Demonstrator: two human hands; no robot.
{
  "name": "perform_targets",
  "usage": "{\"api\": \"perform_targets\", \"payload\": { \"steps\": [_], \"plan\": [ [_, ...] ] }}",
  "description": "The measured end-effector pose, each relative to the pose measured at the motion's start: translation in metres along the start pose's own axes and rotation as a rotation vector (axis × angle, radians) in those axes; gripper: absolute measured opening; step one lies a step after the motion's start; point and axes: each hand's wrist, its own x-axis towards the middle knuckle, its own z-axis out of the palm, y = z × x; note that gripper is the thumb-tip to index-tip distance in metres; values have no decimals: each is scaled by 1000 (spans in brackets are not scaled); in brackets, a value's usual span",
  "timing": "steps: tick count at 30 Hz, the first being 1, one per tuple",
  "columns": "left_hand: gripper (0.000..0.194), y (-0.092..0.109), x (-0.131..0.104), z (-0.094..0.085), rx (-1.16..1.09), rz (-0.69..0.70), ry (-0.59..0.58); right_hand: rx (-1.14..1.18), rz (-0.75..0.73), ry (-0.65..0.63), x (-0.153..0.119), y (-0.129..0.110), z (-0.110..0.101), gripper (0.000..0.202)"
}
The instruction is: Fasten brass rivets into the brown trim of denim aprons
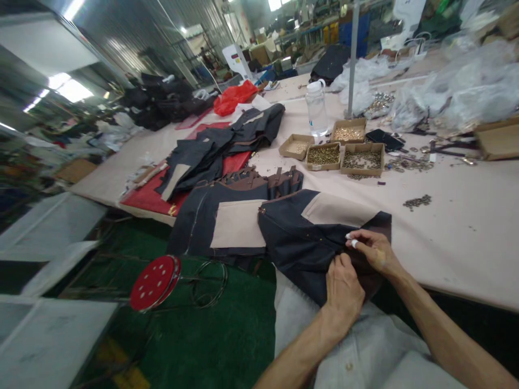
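Observation:
A dark fabric piece [300, 237] with a beige panel [336, 209] lies over the table's front edge and hangs toward my lap. My left hand [344, 286] is closed on its bunched edge. Just above and to the right, my right hand [371, 249] is held over the same cloth, its thumb and index finger wrapped in white at the tips and brought close together. Whatever may be between those fingertips is too small to make out. More dark pieces with a beige square [239, 224] lie to the left.
Small cardboard boxes [363, 173] of metal parts stand beyond the cloth, near a clear bottle [316, 111] and a black phone [385, 139]. Loose metal parts [417, 202] lie on the pale table [458, 243]. A red stool [154, 283] stands on the green floor at the left.

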Motion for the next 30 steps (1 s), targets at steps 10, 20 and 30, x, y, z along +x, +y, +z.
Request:
{"api": "perform_targets", "payload": {
  "steps": [10,20,30],
  "plan": [
    [27,-15,41,-44,-34,14,411,-204,-312,-43,-3,2,-7,11],
    [32,-27,49,-52,-55,87,219,-529,-479,-28,-4,8,6,20],
    [19,-28,54,-48,-84,42,117,-501,-512,-46,-3,11,5,13]
  ]
}}
